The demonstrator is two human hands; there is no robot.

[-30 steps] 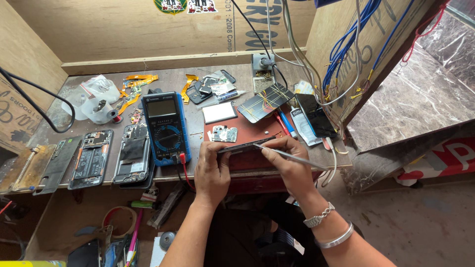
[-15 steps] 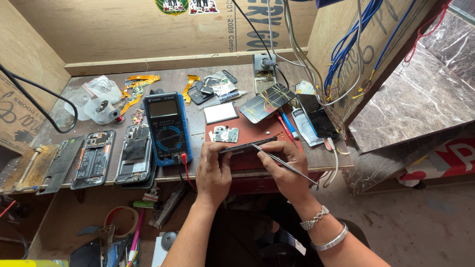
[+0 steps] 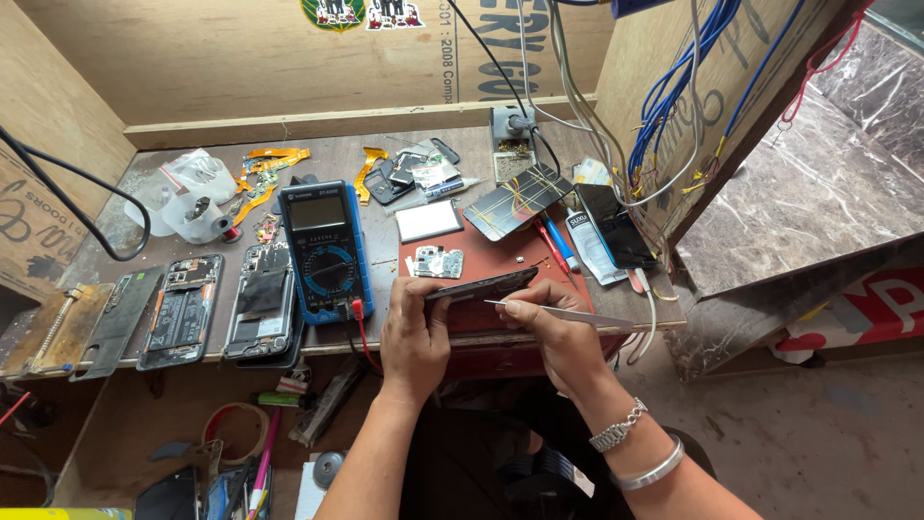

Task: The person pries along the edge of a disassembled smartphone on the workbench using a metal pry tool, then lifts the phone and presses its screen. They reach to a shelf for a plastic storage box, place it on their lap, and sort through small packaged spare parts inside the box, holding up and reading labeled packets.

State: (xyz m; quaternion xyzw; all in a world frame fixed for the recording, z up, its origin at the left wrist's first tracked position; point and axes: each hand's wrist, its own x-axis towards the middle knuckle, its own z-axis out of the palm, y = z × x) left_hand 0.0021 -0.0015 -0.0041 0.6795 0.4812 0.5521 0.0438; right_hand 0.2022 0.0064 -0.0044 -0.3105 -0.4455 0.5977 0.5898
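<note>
The left hand [image 3: 416,332] pinches a thin black slab-shaped phone [image 3: 478,286] by its edge, tilted over the wooden worktop's [image 3: 385,159] front edge. The right hand [image 3: 556,332] grips slim silver metal tweezers [image 3: 558,313], tips at the phone's rim. The phone looks light, rigid, slick and fragile; its side edges give the safest hold. A blue-cased multimeter [image 3: 324,248] lies just left.

Both forearms come up from the bottom of the frame and converge toward the centre. Left hand [image 3: 416,335]: back of hand up, fingers curled, thumb and fingertips pinched closed, wrist straight. Right hand [image 3: 556,339]: knuckles up, fingers folded in, thumb and forefinger pressed together in a fine pinch grip, wrist bent slightly inward. Right wrist carries two metal bands. I note the two hands sit near each other, fingertips close but apart.
</note>
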